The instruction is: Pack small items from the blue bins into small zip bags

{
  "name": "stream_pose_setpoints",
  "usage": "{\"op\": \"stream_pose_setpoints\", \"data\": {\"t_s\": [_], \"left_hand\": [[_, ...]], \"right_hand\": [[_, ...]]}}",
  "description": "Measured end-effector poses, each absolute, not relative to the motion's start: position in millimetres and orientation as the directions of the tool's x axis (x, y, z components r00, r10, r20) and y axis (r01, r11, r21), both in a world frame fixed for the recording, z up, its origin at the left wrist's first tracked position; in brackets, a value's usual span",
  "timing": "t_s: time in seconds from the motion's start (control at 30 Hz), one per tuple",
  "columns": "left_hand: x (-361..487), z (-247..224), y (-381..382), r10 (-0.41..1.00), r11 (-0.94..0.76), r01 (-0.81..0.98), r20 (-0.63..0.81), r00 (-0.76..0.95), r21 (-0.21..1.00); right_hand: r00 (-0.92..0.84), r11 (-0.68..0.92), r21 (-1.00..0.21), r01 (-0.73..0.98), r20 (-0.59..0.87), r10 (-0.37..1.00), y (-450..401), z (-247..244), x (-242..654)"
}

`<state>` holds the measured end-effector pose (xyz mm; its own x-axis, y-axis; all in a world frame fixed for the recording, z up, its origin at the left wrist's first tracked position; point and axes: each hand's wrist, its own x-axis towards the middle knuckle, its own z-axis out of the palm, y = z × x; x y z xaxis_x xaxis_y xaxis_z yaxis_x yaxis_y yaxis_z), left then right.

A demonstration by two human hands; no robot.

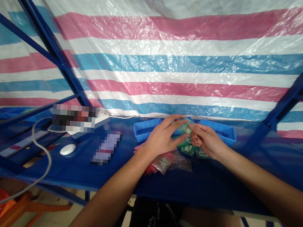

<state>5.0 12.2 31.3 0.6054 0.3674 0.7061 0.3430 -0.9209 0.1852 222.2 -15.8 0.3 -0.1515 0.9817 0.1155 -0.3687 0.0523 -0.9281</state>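
Note:
A small green-tinted clear plastic bag [185, 128] is pinched between the thumb and fingers of my right hand [207, 139]. My left hand [165, 134] arches around the bag's left side with its thumb and fingers apart; whether its fingertips touch the bag is hard to see. Below both hands lies a pile of green plastic bags [187, 149] with small contents I cannot make out. Red-pink plastic bags [160, 164] are spread under my left wrist. Beside them are clear bags [183, 163] with brownish contents.
Blue bins stand behind my hands, one at left [142, 131] and one at right [224, 134]. Leftward on the blue table [125, 176] are a blurred-out phone-shaped item [107, 147], a white mouse [68, 149] and a white cable [48, 159]. Blue metal posts [286, 99] frame the striped sheet [171, 66].

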Motion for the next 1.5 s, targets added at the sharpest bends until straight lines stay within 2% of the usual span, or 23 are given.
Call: {"op": "stream_pose_setpoints", "data": {"t_s": [0.23,0.37,0.43,0.57,0.67,0.77,0.93,1.2,1.5], "left_hand": [[2,32,17,0.306,-0.937,0.332,0.716,0.627,0.11],[3,29,20,0.266,-0.947,0.312,0.741,0.617,0.081],[4,27,21,0.278,-0.94,0.33,0.746,0.605,0.082],[6,25,20,0.346,-0.909,0.399,0.745,0.57,0.116],[6,26,18,0.382,-0.895,0.421,0.739,0.554,0.147],[5,28,15,0.391,-0.901,0.402,0.709,0.587,0.163],[6,31,11,0.387,-0.91,0.376,0.687,0.616,0.175],[6,26,20,0.354,-0.921,0.364,0.682,0.64,0.137],[7,28,10,0.45,-0.883,0.391,0.712,0.54,0.261]], "right_hand": [[-0.196,-0.03,-0.914,-0.405,0.055,0.979,-17,-1,223],[-0.201,-0.011,-0.92,-0.391,0.073,0.977,-18,1,222],[-0.16,0.042,-0.928,-0.371,0.108,0.981,-18,1,222],[-0.033,0.247,-0.932,-0.264,0.265,0.964,-14,-3,223],[-0.03,0.317,-0.933,-0.173,0.327,0.945,-12,-6,224],[-0.061,0.289,-0.941,-0.178,0.303,0.951,-13,-6,223],[-0.045,0.2,-0.94,-0.278,0.221,0.974,-16,0,222],[-0.071,0.103,-0.933,-0.345,0.136,0.988,-14,1,222],[-0.167,0.108,-0.946,-0.306,0.165,0.972,-20,3,221]]}}
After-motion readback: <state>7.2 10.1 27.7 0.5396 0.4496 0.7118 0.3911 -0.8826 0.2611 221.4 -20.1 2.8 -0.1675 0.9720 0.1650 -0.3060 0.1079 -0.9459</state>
